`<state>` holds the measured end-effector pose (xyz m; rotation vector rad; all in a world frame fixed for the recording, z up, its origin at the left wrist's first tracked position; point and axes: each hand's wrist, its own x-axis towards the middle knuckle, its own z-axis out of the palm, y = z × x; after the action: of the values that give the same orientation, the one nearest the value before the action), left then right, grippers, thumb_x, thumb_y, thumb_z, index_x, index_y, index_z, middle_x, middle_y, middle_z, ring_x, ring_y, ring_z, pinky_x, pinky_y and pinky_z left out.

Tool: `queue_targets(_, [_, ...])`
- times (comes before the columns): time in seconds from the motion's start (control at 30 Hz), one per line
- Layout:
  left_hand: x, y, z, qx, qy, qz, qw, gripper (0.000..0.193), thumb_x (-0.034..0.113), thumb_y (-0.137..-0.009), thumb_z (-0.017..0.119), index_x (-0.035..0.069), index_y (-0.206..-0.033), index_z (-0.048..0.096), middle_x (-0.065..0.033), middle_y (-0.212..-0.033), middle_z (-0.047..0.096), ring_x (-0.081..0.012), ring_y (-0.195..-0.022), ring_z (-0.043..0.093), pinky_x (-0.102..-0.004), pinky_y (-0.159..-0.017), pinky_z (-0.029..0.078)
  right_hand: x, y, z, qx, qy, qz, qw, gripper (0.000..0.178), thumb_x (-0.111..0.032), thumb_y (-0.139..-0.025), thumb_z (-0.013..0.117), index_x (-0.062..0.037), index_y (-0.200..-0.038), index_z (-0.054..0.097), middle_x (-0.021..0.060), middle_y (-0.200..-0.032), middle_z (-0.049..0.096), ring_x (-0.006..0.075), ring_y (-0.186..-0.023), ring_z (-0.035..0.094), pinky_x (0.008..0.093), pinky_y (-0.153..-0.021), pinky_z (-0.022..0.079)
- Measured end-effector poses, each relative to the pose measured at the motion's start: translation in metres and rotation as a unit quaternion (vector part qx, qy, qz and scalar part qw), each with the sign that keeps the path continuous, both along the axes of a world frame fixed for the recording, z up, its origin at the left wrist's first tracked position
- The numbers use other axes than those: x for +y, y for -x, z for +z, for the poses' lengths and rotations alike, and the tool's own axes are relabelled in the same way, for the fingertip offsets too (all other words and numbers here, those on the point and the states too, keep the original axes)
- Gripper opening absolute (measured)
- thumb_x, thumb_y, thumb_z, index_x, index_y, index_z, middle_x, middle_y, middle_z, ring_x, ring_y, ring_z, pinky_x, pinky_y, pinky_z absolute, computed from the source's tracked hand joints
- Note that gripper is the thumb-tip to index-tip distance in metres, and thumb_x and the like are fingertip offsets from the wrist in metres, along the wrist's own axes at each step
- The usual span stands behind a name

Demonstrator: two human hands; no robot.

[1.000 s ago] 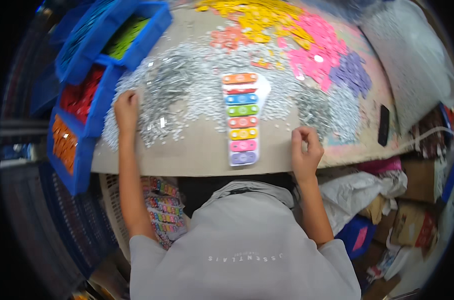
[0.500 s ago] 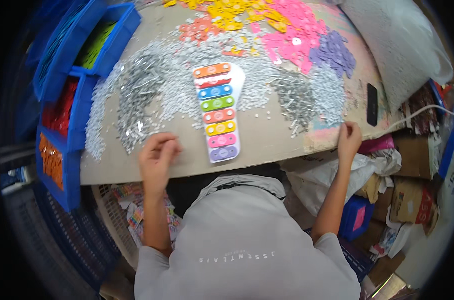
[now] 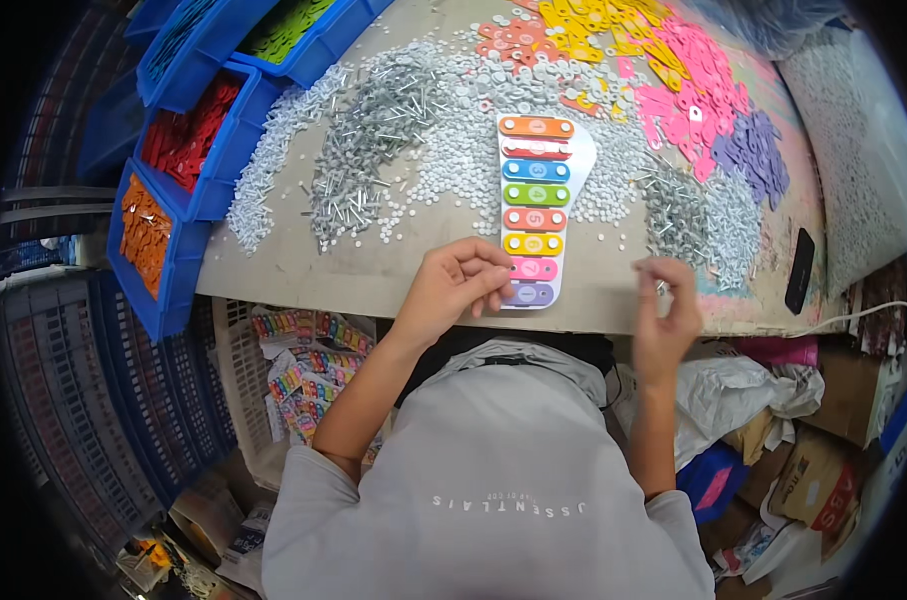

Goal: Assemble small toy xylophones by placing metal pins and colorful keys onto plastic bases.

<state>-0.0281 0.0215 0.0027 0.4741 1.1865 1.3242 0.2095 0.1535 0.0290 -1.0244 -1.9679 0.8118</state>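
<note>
A toy xylophone [image 3: 536,220] with a white base and several coloured bars lies on the table in front of me. White round caps sit at the ends of the upper bars. The pink bar [image 3: 536,268] and the purple bar [image 3: 541,294] at its near end show small dark spots instead. My left hand [image 3: 457,284] is at these two bars, its fingers closed and covering their left ends; anything in them is hidden. To the right, above the table's near edge, my right hand [image 3: 668,312] is closed in a pinch, with a tiny shiny bit showing between thumb and fingers.
Metal pins [image 3: 354,165] and white caps [image 3: 454,160] are heaped around the xylophone. Yellow bars [image 3: 599,28], pink bars [image 3: 709,85] and purple bars [image 3: 754,155] lie behind. Blue bins [image 3: 189,205] line the left; a black phone [image 3: 801,270] and a bulging sack [image 3: 854,140] are at the right.
The view has turned, shifting the table's contents rightward. My left hand has moved right onto the xylophone's near end. My right hand has left the pins' near edge and come closer to the xylophone.
</note>
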Motion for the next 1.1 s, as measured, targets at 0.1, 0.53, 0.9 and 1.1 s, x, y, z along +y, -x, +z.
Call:
queue_targets(0.1, [0.001, 0.001, -0.002, -0.008, -0.005, -0.004, 1.000, 0.015, 0.008, -0.098, 0.065, -0.002, -0.108, 0.065, -0.0094, -0.086, 0.073, -0.0079, -0.065, 0.063, -0.0186, -0.053, 0.046, -0.015, 0.026, -0.005, 0.039, 0.025, 0.066, 0.997, 0.014, 0.008, -0.086, 0.070, -0.0009, -0.095, 0.064, 0.0114, -0.097, 0.069, 0.0257, -0.093, 0.064, 0.0350, -0.087, 0.050])
queue_targets(0.53, [0.006, -0.003, -0.002, -0.003, -0.008, -0.003, 1.000, 0.009, 0.008, -0.098, 0.066, 0.000, -0.102, 0.066, -0.0071, -0.079, 0.070, -0.0066, -0.059, 0.059, -0.0179, -0.050, 0.044, -0.013, 0.053, -0.015, -0.029, -0.054, 0.160, 0.985, 0.020, 0.006, -0.076, 0.077, -0.0016, -0.088, 0.064, 0.0095, -0.093, 0.068, 0.0289, -0.089, 0.060, 0.0386, -0.079, 0.049])
queue_targets(0.9, [0.020, 0.004, 0.003, 0.147, 0.051, -0.097, 0.983, 0.058, 0.018, -0.097, 0.070, 0.001, -0.142, 0.040, 0.0000, -0.082, 0.067, -0.0031, -0.070, 0.058, -0.0201, -0.061, 0.042, -0.004, 0.050, -0.023, -0.015, 0.381, 0.126, 0.916, 0.024, -0.011, -0.090, 0.078, -0.0019, -0.097, 0.057, 0.0009, -0.067, 0.060, 0.0019, -0.056, 0.047, 0.0207, -0.049, 0.036])
queue_targets(1.1, [0.041, 0.016, 0.000, 0.133, -0.013, -0.175, 0.976, 0.064, 0.028, -0.091, 0.074, -0.003, -0.141, 0.046, -0.0149, -0.125, 0.065, -0.0225, -0.112, 0.066, -0.0358, -0.095, 0.053, 0.003, 0.050, -0.011, -0.025, 0.524, 0.168, 0.835, 0.019, -0.020, -0.100, 0.066, -0.0032, -0.096, 0.059, -0.0022, -0.061, 0.056, 0.0046, -0.042, 0.046, 0.0229, -0.036, 0.031])
